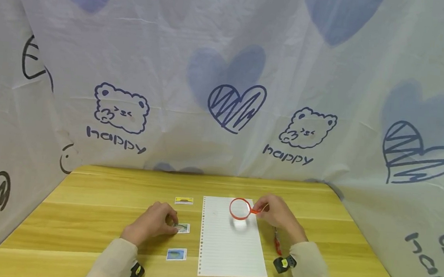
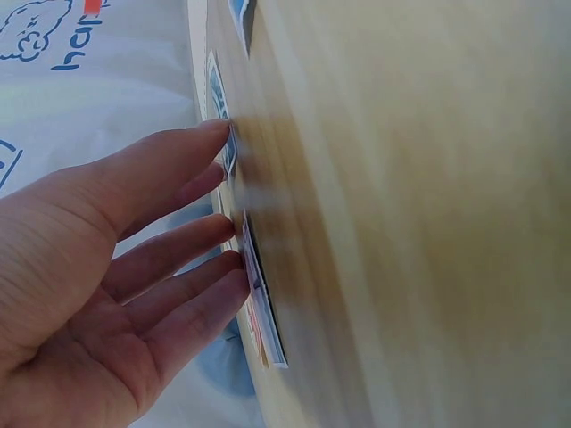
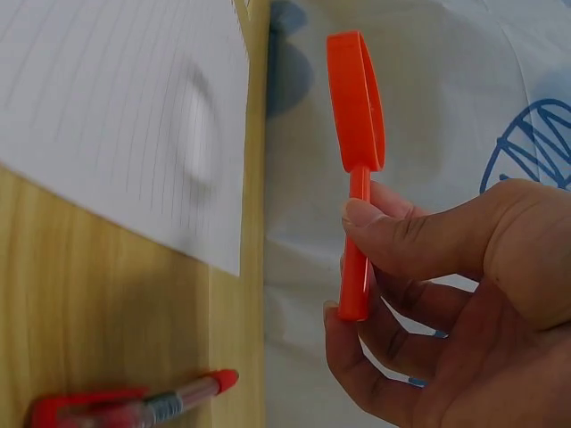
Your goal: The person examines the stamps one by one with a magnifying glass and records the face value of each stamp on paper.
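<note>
Well, I see middle card (image 1: 184,228) left of paper (image 1: 229,250), long axis sideways. Left hand (image 1: 152,223) nearer, angled in from left, fingers at card's left end; pinch or mere touch, I cannot tell. Right hand (image 1: 278,213) grips magnifier (image 3: 359,169) by handle, ring held above paper, handle pointing right.

An orange magnifying glass (image 3: 348,107) is pinched by the right hand (image 3: 446,294) (a pen (image 3: 169,407) is seen near ruled paper (image 3: 107,125)).

Soft light, magnifier (image 3: 346,107) shadow (image 1: 239,224) on paper (image 1: 228,254), blurred red pen (image 3: 165,407), hazy tabletop (image 2: 428,214)
</note>
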A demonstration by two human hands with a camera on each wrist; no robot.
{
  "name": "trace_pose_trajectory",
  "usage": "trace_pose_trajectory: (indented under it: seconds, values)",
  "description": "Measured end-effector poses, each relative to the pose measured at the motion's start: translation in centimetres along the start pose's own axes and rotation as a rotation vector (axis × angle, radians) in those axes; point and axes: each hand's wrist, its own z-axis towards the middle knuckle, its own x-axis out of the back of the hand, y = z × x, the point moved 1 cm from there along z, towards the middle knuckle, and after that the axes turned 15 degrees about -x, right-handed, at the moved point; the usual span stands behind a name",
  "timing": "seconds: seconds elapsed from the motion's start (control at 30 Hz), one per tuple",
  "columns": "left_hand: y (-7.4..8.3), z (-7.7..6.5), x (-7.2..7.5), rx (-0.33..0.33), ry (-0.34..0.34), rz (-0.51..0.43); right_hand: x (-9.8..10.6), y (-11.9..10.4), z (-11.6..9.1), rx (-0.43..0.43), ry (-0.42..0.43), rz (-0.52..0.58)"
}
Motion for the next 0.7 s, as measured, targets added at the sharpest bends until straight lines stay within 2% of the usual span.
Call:
trace_pose_trajectory:
  seconds: [0.7]
  values:
    - [-0.2,0.1,-0.1,-0.005,-0.001,-0.005,3.6,5.7,-0.7,-0.013,0.066,-0.031]
